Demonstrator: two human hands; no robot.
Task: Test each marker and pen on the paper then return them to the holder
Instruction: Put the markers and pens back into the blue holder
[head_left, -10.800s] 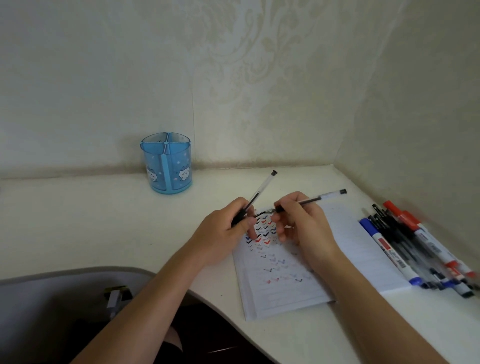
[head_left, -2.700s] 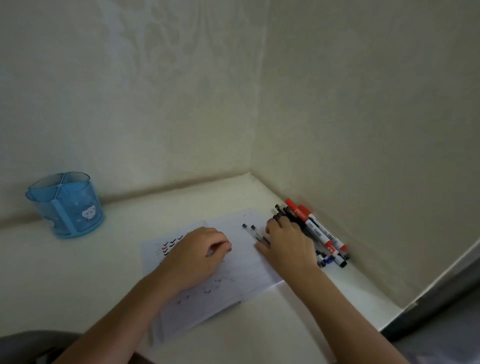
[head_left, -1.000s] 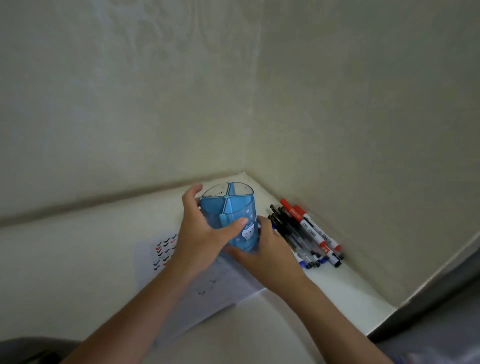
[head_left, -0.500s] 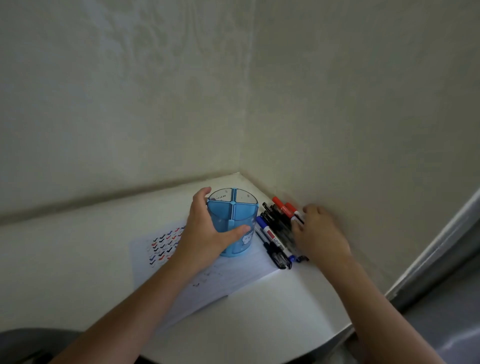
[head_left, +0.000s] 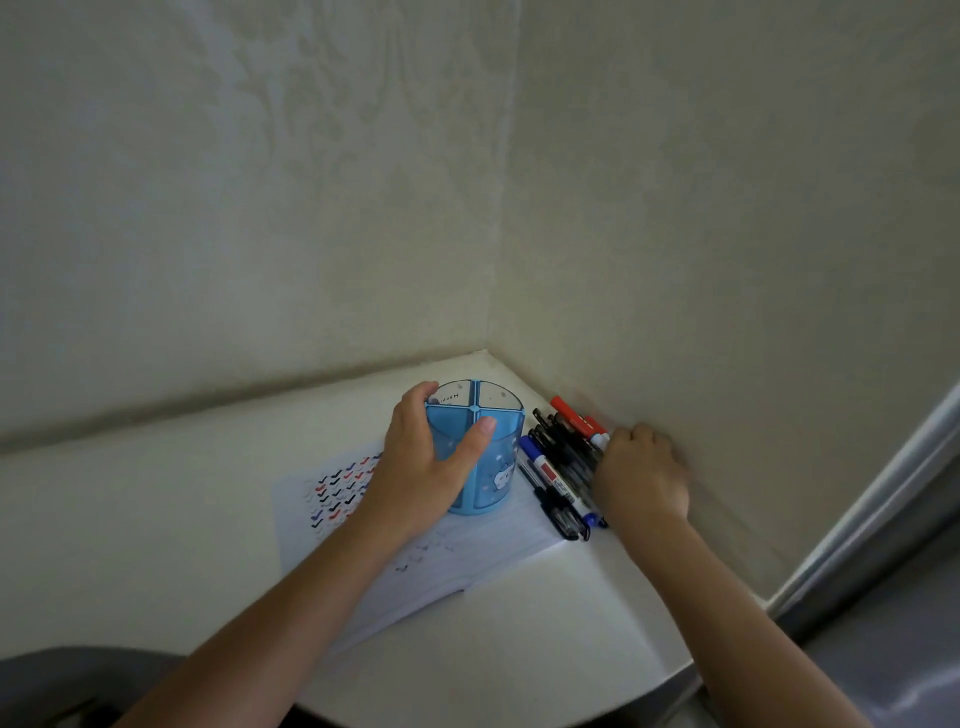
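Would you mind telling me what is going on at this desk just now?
A person's left hand grips the blue pen holder, which stands upright on the paper marked with ticks. The right hand rests on the pile of markers and pens lying beside the wall; whether it grips any is hidden. No pen is in the holder yet.

At centre right, the right hand (head_left: 641, 480) covers part of the pens and markers (head_left: 563, 457); whether its fingers (head_left: 635, 435) grip any cannot be told. The left hand (head_left: 421, 475) hides the left wall of the holder (head_left: 496, 470), which covers part of the paper (head_left: 332, 499). Lettering on the blue marker (head_left: 550, 475) is too small to read.
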